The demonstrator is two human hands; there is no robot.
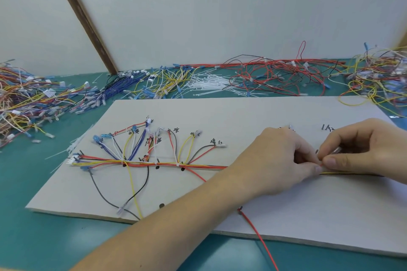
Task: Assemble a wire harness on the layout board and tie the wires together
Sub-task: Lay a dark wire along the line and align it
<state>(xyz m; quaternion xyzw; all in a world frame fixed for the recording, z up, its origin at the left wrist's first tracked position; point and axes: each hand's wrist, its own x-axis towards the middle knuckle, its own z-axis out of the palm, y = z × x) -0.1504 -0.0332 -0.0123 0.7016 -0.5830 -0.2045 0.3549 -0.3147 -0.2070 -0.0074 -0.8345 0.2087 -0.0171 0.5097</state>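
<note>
Both hands pinch the wire bundle (pixel 198 166) at three o'clock on the board (pixel 220 116): left hand (pixel 284 160), right hand (pixel 361 149). Tying seems underway; next, probably cinch it tight.

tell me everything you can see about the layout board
The layout board is a flat, pale grey panel that looks like thick card or fibreboard, lying on the teal table. Handwritten black labels and dark pegs or holes mark it. A wire harness runs along its middle, with branches fanning to the labels and white ties binding it. Both hands, left and right, work over its right part.
</note>
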